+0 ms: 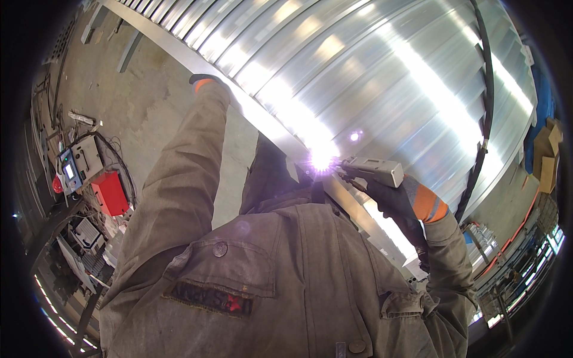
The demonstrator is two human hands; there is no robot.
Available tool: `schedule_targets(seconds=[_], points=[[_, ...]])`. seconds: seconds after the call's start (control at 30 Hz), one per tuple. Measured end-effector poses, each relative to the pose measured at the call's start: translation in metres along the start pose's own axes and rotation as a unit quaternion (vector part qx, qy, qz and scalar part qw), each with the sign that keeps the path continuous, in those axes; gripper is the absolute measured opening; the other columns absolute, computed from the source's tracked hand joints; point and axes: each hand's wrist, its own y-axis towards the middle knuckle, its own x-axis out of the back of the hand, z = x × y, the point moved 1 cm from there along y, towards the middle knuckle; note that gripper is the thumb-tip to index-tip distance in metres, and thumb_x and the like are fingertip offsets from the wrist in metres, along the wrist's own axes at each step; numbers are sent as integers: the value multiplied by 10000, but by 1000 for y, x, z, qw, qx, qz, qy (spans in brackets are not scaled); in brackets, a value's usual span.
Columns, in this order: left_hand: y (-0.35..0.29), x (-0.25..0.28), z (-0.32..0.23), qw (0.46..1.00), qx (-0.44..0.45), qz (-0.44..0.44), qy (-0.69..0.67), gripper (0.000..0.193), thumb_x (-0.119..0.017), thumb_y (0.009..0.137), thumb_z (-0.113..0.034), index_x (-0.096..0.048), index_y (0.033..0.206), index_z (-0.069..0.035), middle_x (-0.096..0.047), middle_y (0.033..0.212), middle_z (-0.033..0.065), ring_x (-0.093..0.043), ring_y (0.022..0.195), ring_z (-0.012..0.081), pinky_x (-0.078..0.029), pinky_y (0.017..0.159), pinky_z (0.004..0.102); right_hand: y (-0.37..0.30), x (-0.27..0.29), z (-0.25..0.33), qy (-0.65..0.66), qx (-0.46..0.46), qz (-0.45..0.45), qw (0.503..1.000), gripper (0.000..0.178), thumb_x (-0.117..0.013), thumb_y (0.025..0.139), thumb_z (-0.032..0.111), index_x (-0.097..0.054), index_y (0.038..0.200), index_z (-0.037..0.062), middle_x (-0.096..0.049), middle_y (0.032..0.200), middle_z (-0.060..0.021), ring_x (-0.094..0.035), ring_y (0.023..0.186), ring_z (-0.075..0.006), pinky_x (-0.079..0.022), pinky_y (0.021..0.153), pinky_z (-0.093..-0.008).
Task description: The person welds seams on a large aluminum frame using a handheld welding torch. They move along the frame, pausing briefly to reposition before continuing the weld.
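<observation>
My right hand, in a black and orange glove, is wrapped round a handheld welding gun. At the gun's tip a bright white-violet flash burns against the near edge rail of a large shiny panel of ribbed metal. The glare hides the spot where tip and metal meet. Farther up that rail, my left hand lies at its edge in a similar glove. Its fingers are mostly hidden behind the sleeve and cuff.
A thick black hose runs over the panel's right side. Left on the floor are a red box, a unit with a lit screen and loose cables. Metal bars lie farther off. A cardboard box stands far right.
</observation>
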Motion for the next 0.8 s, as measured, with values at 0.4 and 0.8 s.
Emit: schedule_targets(seconds=[0.4,0.8], points=[[-29,22,10,1000,-26,-18,-2,433,-634,1051,-322,-736,1435,-150,-712,1471,77,-664,1356,335,-470,1102,663,-17,7,16,47,-136,59,988,543,-686,1073,321,-581,1522,34,-688,1097,-93,-700,904,-203,-594,769,-346],[-16,13,12,999,16,-32,-19,436,-624,1059,-355,-734,1434,-163,-705,1483,63,-651,1379,304,-473,1118,614,-35,2,20,179,-359,3,916,488,-680,1094,389,-645,1403,13,-707,852,-44,-717,673,-130,-612,588,-309]])
